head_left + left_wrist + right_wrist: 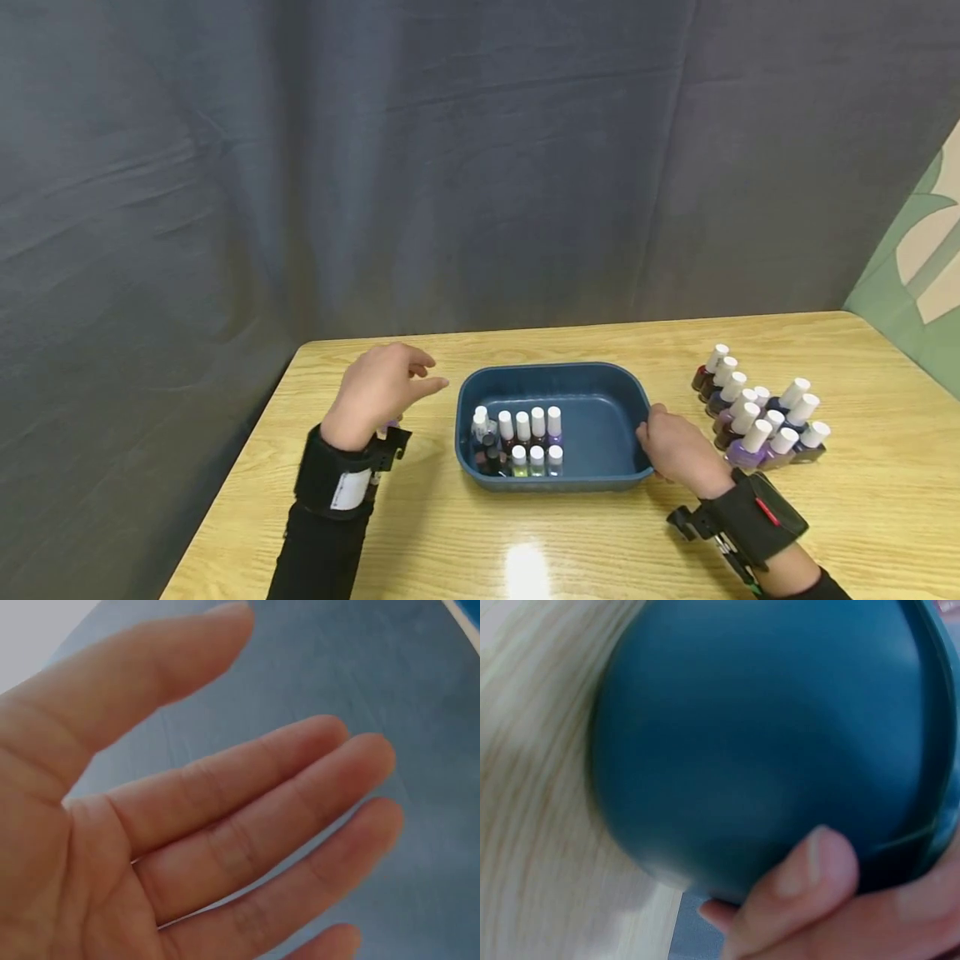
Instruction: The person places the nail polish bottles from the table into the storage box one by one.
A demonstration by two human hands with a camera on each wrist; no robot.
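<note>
Blue tray (600, 425) sits on the worktop (427, 550), right hand (684, 450) gripping its right end, left hand (381, 387) empty and loosely open, so I'd pull gently lest the bottles (537, 421) inside topple.

Wooden table (592, 542) with blue tray (600, 425) and clustered bottles (757, 433)

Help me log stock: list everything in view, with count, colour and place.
Table: one, light wood, centre
Tray: one, dark blue, on table
Bottles in tray: several, exact count unclear, mostly white caps, towards left
Bottles outside: about a dozen, white caps, dark or purple, right of tray
Curtain: one, dark grey, behind table
Patterned surface: one, green and cream, right edge
Straps: two, black, wrists
Sleeves: two, black, forearms
Left grip: one, bare, above table, left of tray
Right grip: one, bare, holding tray's right end
</note>
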